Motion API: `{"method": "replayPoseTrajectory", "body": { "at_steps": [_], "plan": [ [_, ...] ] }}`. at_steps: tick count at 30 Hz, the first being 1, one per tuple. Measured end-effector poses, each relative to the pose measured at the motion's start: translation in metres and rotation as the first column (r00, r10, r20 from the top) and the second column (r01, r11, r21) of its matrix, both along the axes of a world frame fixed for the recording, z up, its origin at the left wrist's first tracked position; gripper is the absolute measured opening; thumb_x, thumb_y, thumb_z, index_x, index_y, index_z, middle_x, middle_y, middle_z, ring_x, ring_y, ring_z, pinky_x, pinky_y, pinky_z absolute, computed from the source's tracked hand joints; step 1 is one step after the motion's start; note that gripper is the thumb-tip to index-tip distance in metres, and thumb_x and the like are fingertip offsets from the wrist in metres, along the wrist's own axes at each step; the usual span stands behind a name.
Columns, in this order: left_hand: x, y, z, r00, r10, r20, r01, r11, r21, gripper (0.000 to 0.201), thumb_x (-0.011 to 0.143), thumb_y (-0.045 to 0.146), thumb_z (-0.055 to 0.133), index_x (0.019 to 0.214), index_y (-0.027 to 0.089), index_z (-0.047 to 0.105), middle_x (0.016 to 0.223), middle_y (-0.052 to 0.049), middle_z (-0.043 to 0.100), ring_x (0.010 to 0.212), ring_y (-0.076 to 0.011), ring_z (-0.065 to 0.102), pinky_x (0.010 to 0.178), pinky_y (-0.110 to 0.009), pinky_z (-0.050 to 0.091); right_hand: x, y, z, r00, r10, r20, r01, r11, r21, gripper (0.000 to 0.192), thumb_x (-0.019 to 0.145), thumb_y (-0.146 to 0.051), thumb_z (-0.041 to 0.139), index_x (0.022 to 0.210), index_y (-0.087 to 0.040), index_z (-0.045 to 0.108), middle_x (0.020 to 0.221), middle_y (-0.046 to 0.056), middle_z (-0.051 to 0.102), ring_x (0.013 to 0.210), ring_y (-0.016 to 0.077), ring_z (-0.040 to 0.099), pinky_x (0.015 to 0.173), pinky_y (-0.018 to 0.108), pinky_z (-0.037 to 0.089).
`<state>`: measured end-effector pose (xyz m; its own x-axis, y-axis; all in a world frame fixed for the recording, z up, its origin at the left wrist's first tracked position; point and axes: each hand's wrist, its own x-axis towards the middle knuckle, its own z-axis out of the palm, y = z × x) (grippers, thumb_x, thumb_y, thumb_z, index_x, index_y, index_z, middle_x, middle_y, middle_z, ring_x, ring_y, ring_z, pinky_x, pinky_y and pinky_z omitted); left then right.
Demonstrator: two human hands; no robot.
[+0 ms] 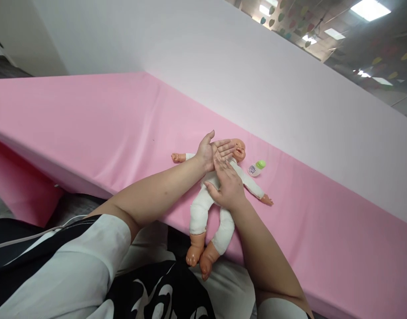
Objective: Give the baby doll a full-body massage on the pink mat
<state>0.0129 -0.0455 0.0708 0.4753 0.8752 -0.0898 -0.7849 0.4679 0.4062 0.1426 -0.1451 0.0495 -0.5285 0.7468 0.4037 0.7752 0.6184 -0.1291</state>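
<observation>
A baby doll with a white cloth body lies on its back on the pink padded surface, its head by the wall and its feet towards me. Over its chest, my left hand is held palm up with the fingers stretched out. The fingertips of my right hand rest on the left palm, its fingers extended and the palm facing down. Neither hand holds an object. Beside the doll's head lies a small clear bottle with a green cap. My hands hide part of the doll's chest and face.
The pink padded surface runs along a white wall and bends at a corner on the left. A pale cable crosses near my left sleeve. Ceiling lights show above the wall.
</observation>
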Motion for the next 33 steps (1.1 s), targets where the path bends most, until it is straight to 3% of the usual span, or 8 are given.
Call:
{"method": "replayPoseTrajectory", "body": {
  "at_steps": [6,12,18,22,25,27,29,33],
  "plan": [
    [0.011,-0.022,0.008,0.986,-0.151,0.066,0.149,0.988,0.030,0.075,0.102,0.067,0.041,0.140,0.006,0.063,0.128,-0.026,0.074,0.126,-0.0385,0.070,0.111,-0.051,0.052,0.007,0.005,0.003,1.000,0.017,0.007,-0.018,1.000,0.004,0.094,0.101,-0.067,0.045,0.172,-0.013,0.014,0.176,0.013,0.028,0.166,0.0348,0.021,0.135,0.059,0.016],
    [0.018,-0.021,0.004,0.993,-0.122,0.004,0.122,0.993,0.001,0.063,0.101,0.063,0.044,0.121,0.008,0.069,0.108,-0.022,0.079,0.109,-0.0336,0.076,0.107,-0.048,0.054,0.013,0.017,0.000,0.995,-0.093,-0.025,0.094,0.995,0.040,0.077,0.105,-0.060,0.045,0.167,-0.016,0.034,0.171,0.013,0.040,0.164,0.0332,0.027,0.135,0.060,0.009],
    [0.023,-0.011,-0.010,0.944,0.115,-0.310,-0.083,0.990,0.113,0.032,0.090,0.044,0.065,0.095,0.013,0.073,0.097,-0.013,0.078,0.090,-0.0216,0.076,0.089,-0.033,0.060,0.050,0.035,-0.011,0.949,-0.046,-0.313,0.081,0.992,0.099,0.037,0.102,-0.045,0.055,0.123,-0.023,0.076,0.125,0.010,0.079,0.122,0.0279,0.072,0.112,0.048,0.054],
    [0.023,-0.005,-0.034,0.718,0.427,-0.549,-0.123,0.855,0.504,0.016,0.085,0.033,0.068,0.082,0.018,0.071,0.088,-0.005,0.075,0.084,-0.0179,0.071,0.086,-0.031,0.056,0.069,0.040,-0.023,0.882,-0.197,-0.429,0.260,0.961,0.095,0.033,0.100,-0.044,0.054,0.102,-0.023,0.079,0.101,0.009,0.082,0.093,0.0262,0.077,0.091,0.043,0.062],
    [0.016,0.000,-0.055,0.373,0.672,-0.640,0.037,0.678,0.734,0.016,0.089,0.029,0.059,0.085,0.020,0.072,0.090,-0.004,0.076,0.089,-0.0210,0.069,0.092,-0.037,0.054,0.072,0.036,-0.035,0.867,-0.198,-0.457,0.244,0.969,0.043,0.036,0.102,-0.045,0.051,0.107,-0.022,0.079,0.107,0.010,0.082,0.100,0.0263,0.077,0.095,0.043,0.062],
    [0.010,0.004,-0.065,0.219,0.764,-0.607,0.203,0.573,0.794,0.019,0.089,0.025,0.056,0.093,0.020,0.074,0.098,-0.006,0.077,0.095,-0.0238,0.069,0.096,-0.040,0.054,0.071,0.030,-0.042,0.866,-0.159,-0.475,0.182,0.983,0.004,0.039,0.104,-0.046,0.048,0.118,-0.022,0.077,0.122,0.011,0.080,0.116,0.0270,0.075,0.106,0.045,0.059],
    [0.005,0.009,-0.072,0.153,0.811,-0.564,0.321,0.499,0.805,0.024,0.091,0.025,0.053,0.100,0.019,0.074,0.105,-0.008,0.077,0.099,-0.0254,0.069,0.097,-0.042,0.054,0.071,0.022,-0.045,0.879,-0.105,-0.464,0.102,0.994,-0.033,0.044,0.105,-0.048,0.046,0.129,-0.022,0.073,0.135,0.011,0.075,0.135,0.0280,0.066,0.118,0.049,0.051],
    [0.001,0.022,-0.075,0.104,0.839,-0.534,0.409,0.453,0.792,0.027,0.095,0.028,0.049,0.099,0.019,0.074,0.103,-0.009,0.078,0.097,-0.0259,0.070,0.094,-0.041,0.055,0.068,0.008,-0.037,0.929,-0.012,-0.371,-0.017,0.997,-0.074,0.052,0.106,-0.054,0.046,0.139,-0.022,0.069,0.146,0.011,0.069,0.150,0.0304,0.053,0.128,0.056,0.039]
  ]
}}
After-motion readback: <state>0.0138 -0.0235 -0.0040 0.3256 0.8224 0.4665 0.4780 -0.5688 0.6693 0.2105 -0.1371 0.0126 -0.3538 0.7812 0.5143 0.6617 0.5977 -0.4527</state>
